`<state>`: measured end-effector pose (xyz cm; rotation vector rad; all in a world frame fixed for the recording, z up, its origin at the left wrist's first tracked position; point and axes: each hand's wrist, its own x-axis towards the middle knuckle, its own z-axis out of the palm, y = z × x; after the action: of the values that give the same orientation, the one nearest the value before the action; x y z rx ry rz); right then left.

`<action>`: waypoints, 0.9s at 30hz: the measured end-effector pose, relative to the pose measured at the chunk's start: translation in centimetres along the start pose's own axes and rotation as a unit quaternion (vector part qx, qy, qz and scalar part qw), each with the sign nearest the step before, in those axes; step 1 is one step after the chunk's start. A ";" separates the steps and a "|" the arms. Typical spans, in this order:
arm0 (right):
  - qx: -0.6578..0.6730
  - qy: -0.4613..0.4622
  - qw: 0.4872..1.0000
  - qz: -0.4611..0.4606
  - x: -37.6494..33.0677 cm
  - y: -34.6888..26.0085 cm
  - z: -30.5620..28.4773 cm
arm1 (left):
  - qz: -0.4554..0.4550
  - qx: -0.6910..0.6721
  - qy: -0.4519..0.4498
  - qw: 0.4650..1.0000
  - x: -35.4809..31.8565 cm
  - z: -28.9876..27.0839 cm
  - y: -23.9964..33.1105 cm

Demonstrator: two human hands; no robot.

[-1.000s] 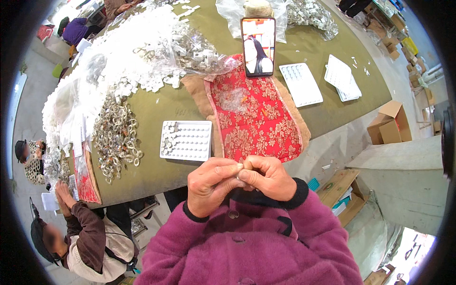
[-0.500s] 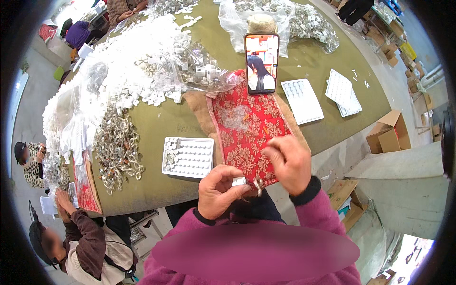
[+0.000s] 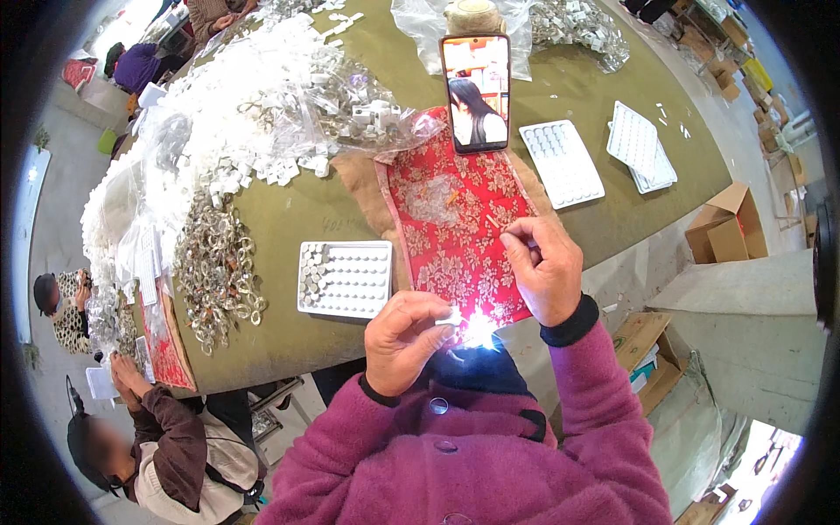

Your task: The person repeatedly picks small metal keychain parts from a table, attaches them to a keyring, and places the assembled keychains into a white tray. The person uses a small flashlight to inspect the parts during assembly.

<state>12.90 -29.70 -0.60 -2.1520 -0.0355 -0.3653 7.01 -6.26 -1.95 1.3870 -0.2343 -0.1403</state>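
Head view: hands have come apart vs a sec ago, when both were pinched together close to the chest over one tiny piece. Now left hand [image 3: 409,339] sits low by the table edge, fingers curled shut on a small shiny metal piece [image 3: 451,320]; a bright glare right beside it washes out detail, so can't tell exact shape. Right hand [image 3: 544,267] has lifted away & moved up over the red patterned cloth [image 3: 455,232], thumb & forefinger closed in a pinch; whether sth is held betw them, can't tell, too small. So the piece stayed w/ the left hand, and the right looks freed from the joint grip, judging by the gap betw hands. White tray [image 3: 346,278] w/ rows of pockets lies just left of the cloth, its left columns filled w/ small metal bits, rest bare. Pile of metal rings [image 3: 214,271] further left; heap of white plastic bits & clear bags [image 3: 262,122] behind. Phone [image 3: 476,92] stands propped at the cloth's far end. Two more white trays [image 3: 562,163] to the right on the green table [image 3: 289,219]. Other people sit at lower left.
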 end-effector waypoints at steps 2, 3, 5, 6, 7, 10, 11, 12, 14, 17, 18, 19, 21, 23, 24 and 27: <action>-0.079 0.033 0.993 -0.085 0.6 0.1 0.5 | 0.028 0.080 0.003 0.996 -0.1 0.0 0.1; -0.117 0.046 0.985 -0.122 0.9 0.2 0.8 | 0.051 0.143 -0.002 0.988 0.0 0.0 0.2; -0.116 -0.017 0.982 -0.146 1.2 0.2 0.9 | -0.038 -0.015 0.017 0.999 -0.4 0.5 0.6; -0.088 -0.025 0.983 -0.156 1.1 0.1 0.9 | -0.030 -0.024 0.014 0.999 -0.4 0.7 0.7; -0.057 -0.037 0.984 -0.164 0.9 -0.1 1.0 | -0.025 -0.034 0.013 0.999 -0.4 1.0 0.9; 0.100 -0.005 0.994 -0.046 -0.8 -0.9 0.6 | -0.061 -0.123 0.024 0.990 -0.5 1.7 1.3; 0.171 -0.007 0.985 0.010 -1.5 -1.3 0.5 | -0.068 -0.133 0.036 0.988 -0.5 1.8 1.3; 0.296 -0.029 0.952 0.076 -2.2 -1.5 0.4 | -0.073 -0.160 0.041 0.984 -0.4 1.9 1.3; 0.338 -0.039 0.940 0.039 -3.4 -2.1 0.2 | -0.084 -0.205 0.037 0.974 -0.4 1.8 1.3; 0.329 -0.073 0.941 0.016 -5.0 -3.2 -0.2 | -0.101 -0.231 0.051 0.966 -0.5 1.6 1.2; 0.331 -0.082 0.939 0.027 -5.5 -3.7 -0.3 | -0.110 -0.228 0.057 0.966 -0.6 1.5 1.2; 0.350 -0.091 0.931 0.057 -6.1 -4.2 -0.3 | -0.109 -0.261 0.059 0.957 -0.9 1.6 1.2; 0.393 -0.100 0.908 0.103 -6.8 -5.0 -0.3 | -0.121 -0.323 0.050 0.937 -1.3 1.6 1.5; 0.322 -0.099 0.941 0.036 -6.9 -5.2 -0.3 | -0.121 -0.322 0.051 0.938 -1.6 1.5 1.8; 0.279 -0.092 0.956 -0.012 -6.9 -5.3 -0.2 | -0.125 -0.324 0.047 0.937 -1.7 1.5 1.9; 0.226 -0.082 0.968 -0.075 -6.8 -5.4 -0.1 | -0.139 -0.321 0.044 0.936 -2.1 1.4 2.1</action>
<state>5.56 -25.91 1.89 -1.7240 -0.3449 -0.2355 4.58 -6.71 0.13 0.7620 0.0864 -0.3567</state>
